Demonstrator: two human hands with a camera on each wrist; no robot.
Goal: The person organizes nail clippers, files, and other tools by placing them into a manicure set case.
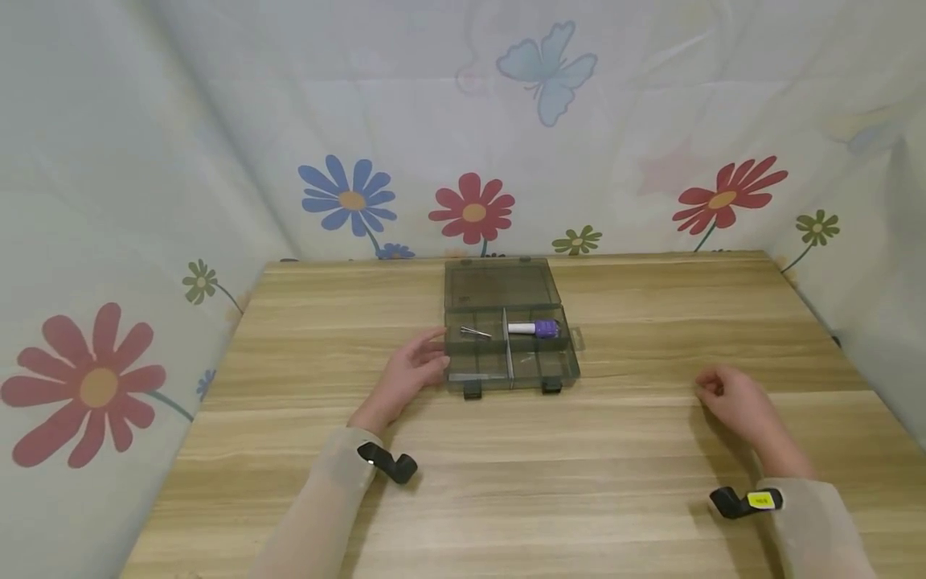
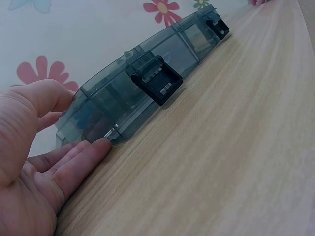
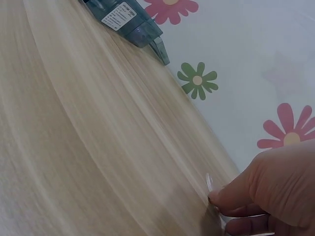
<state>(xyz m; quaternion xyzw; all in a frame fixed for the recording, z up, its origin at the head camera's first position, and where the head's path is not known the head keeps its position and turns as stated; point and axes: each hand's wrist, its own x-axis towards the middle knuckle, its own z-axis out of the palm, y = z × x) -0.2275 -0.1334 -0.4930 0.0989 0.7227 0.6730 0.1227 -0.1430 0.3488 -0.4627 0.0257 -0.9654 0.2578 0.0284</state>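
Note:
A dark translucent compartment box (image 1: 477, 349) lies on the table with its lid (image 1: 499, 283) swung back. In a rear compartment is a purple nail polish bottle (image 1: 547, 329) with a white cap. A small silver metal tool (image 1: 475, 331) lies in the rear left compartment; its exact kind is unclear. My left hand (image 1: 408, 374) rests against the box's left end, fingers loosely extended. Well to the right of the box, my right hand (image 1: 741, 406) pinches a thin clear strip (image 3: 209, 181) between thumb and fingers, just above the table.
The wooden table (image 1: 615, 466) meets a flower-printed curtain (image 1: 615, 145) at the back and sides. Two black latches (image 1: 473, 390) hang on the box's front edge. A clear handle (image 1: 577, 338) sticks out from its right side.

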